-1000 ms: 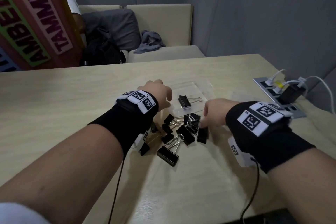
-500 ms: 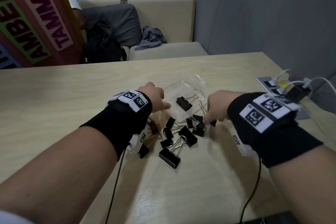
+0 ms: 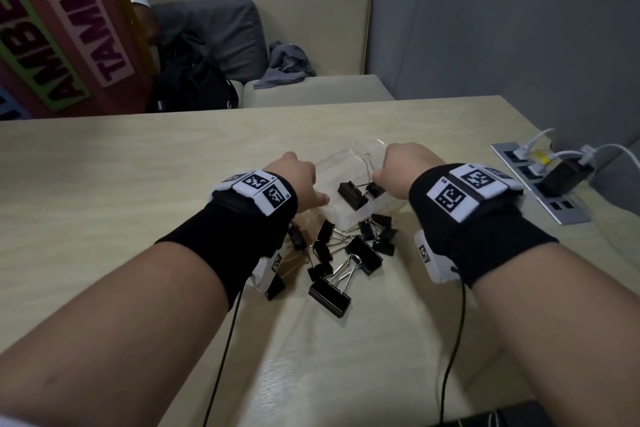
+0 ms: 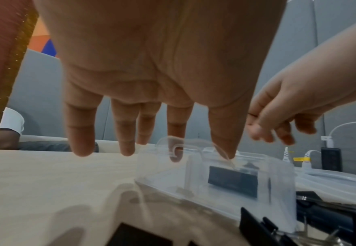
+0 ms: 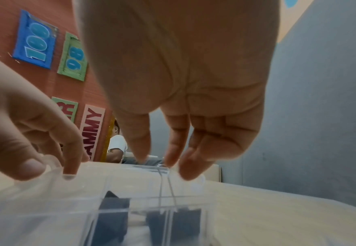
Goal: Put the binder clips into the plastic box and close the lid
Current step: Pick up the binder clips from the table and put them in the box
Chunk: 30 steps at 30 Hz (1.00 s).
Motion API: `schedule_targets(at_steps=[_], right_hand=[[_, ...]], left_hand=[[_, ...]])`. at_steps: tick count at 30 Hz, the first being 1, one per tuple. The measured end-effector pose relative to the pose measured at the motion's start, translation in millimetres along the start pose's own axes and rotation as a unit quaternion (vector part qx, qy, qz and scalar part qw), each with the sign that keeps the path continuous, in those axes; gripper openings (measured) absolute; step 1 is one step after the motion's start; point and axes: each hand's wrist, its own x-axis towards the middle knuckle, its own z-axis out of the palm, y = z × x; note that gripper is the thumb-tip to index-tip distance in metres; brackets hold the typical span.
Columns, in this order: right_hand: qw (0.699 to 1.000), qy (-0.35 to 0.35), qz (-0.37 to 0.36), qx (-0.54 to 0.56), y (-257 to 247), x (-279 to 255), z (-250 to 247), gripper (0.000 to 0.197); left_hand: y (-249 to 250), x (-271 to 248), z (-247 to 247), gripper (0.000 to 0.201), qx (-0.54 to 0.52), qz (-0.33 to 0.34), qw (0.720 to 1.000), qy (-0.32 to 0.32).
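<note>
A clear plastic box [image 3: 341,163] stands open on the table [image 3: 138,218], its lid [image 4: 331,181] lying flat to its right. One black binder clip [image 3: 351,194] lies inside. My left hand [image 3: 304,184] holds the box's near-left rim, thumb and index [image 5: 69,166] on the wall. My right hand [image 3: 391,170] is over the box, pinching the wire handle [image 5: 164,183] of a small black clip [image 3: 375,189] that hangs down into it. Several more black clips [image 3: 349,253] lie in a pile just in front of the box, between my wrists.
A power strip [image 3: 540,194] with white cables and a black charger [image 3: 561,177] sits at the table's right edge. A person [image 3: 138,7] sits on a beige sofa [image 3: 311,28] behind the table. Thin black cords [image 3: 453,340] trail from my wristbands.
My right hand picked a small clip out of the pile and carried it forward over the box. My left hand stayed on the box's rim.
</note>
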Motion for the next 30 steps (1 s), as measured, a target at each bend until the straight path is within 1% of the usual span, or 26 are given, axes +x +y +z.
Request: schedule_targets(at_steps=[1,3,5,7,9,13,15,18,20,23,27,29,30], right_hand=[[0.999,-0.023,-0.004,-0.027,3.1,-2.4,0.4,0.023],[0.993,-0.092,-0.024,-0.077,6.1,-10.6,2.6,0.025],[0.984,-0.156,-0.037,-0.073,6.4,-19.8,6.5,0.031],[0.979,-0.188,-0.053,-0.050,4.7,-27.0,10.6,0.037],[0.975,-0.203,-0.079,-0.054,1.3,-31.2,16.4,0.045],[0.967,-0.188,-0.133,-0.110,-7.7,-42.7,31.9,0.055],[0.964,-0.180,-0.142,-0.136,-11.0,-43.3,35.4,0.058],[0.956,-0.168,-0.148,-0.189,-14.7,-42.8,39.7,0.045],[0.954,-0.157,-0.154,-0.204,-14.6,-44.1,43.0,0.038],[0.957,-0.158,-0.143,-0.199,-8.8,-45.8,45.3,0.040],[0.969,-0.112,-0.144,-0.166,0.8,-48.4,38.2,0.044],[0.973,-0.109,-0.148,-0.139,5.1,-50.1,31.7,0.041],[0.975,-0.116,-0.147,-0.117,6.6,-49.4,26.8,0.036]], left_hand=[[0.6,0.4,0.1,0.055,0.000,0.002,1.000,0.002],[1.8,1.6,-1.1,0.056,0.002,0.004,1.000,0.008],[2.2,2.9,-1.3,0.057,0.003,0.000,1.000,0.011],[3.6,2.4,-2.3,0.059,0.002,-0.006,1.000,0.012],[6.9,2.3,-6.1,0.061,0.005,-0.011,1.000,0.011],[13.3,2.5,-10.9,0.063,0.014,-0.026,1.000,0.000],[16.0,3.6,-13.1,0.062,0.026,-0.033,0.999,-0.004],[18.3,4.0,-13.9,0.061,0.048,-0.040,0.998,-0.009],[18.7,4.7,-13.8,0.062,0.060,-0.042,0.997,-0.012],[18.1,4.9,-12.9,0.065,0.082,-0.054,0.995,-0.015],[15.0,6.8,-11.5,0.068,0.090,-0.065,0.994,-0.022],[13.9,7.3,-11.3,0.066,0.088,-0.062,0.994,-0.024],[13.0,8.0,-11.3,0.063,0.089,-0.060,0.994,-0.023]])
